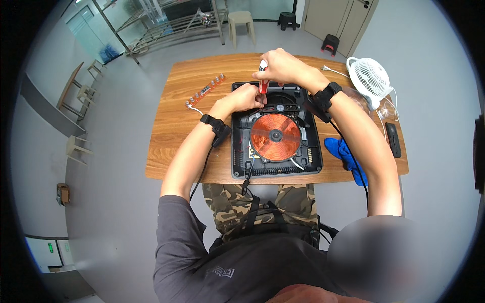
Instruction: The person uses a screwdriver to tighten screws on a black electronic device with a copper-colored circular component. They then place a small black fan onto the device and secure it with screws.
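An opened induction cooker base (313, 141) lies on the table before me, its black shell holding a round copper coil (262, 134). Behind the coil is a dark round fan housing (278, 98). My right hand (281, 66) grips the red-and-white handle of a screwdriver (263, 85) from above, and its shaft points down into the shell's back part. Close by the screwdriver's tip, the fingers of my left hand (246, 97) are pinched together; what lies between them is hidden. A long orange circuit board (204, 91) with several metal posts and a white lead rests left of the shell.
On the table's right are a white fan (370, 78) with its cord, a clear plastic piece (386, 109), a black elongated object (392, 140) and a blue cloth (345, 154). Black cables hang from my wrist straps. Stools (241, 21) and a metal rack (174, 28) stand beyond the wooden table (169, 126).
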The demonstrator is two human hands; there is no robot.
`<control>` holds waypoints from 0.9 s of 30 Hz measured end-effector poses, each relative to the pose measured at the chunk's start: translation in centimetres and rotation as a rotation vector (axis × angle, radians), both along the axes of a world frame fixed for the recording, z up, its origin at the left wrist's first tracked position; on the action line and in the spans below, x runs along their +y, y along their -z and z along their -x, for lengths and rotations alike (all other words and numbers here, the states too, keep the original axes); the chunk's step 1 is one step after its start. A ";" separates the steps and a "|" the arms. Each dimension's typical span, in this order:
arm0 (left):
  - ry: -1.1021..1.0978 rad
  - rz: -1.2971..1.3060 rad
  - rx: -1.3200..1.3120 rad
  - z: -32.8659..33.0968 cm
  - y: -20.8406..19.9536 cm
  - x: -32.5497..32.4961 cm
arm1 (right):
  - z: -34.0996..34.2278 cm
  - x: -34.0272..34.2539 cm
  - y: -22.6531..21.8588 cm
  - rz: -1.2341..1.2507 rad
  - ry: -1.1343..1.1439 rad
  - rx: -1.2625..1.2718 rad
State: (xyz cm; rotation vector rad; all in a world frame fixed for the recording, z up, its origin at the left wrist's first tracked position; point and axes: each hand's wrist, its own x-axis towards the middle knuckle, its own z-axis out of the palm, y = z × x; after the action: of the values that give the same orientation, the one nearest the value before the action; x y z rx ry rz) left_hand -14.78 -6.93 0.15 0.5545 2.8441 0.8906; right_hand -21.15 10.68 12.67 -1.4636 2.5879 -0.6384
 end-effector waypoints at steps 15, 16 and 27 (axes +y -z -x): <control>0.017 -0.050 -0.005 0.0 -0.1 -0.9 | 0.0 -0.3 0.4 -0.023 -0.003 -0.027; 0.028 -0.064 -0.010 0.1 -0.1 -1.0 | 0.1 -0.3 0.4 -0.016 -0.004 -0.031; 0.081 -0.001 -0.060 0.1 -0.9 -0.8 | -1.4 -0.3 -0.6 -0.053 0.048 -0.065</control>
State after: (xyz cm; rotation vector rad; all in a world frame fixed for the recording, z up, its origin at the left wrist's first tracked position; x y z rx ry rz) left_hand -14.92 -7.76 1.01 0.6274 2.7462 0.8794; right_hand -19.71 10.33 13.29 -1.3470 2.5768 -0.6067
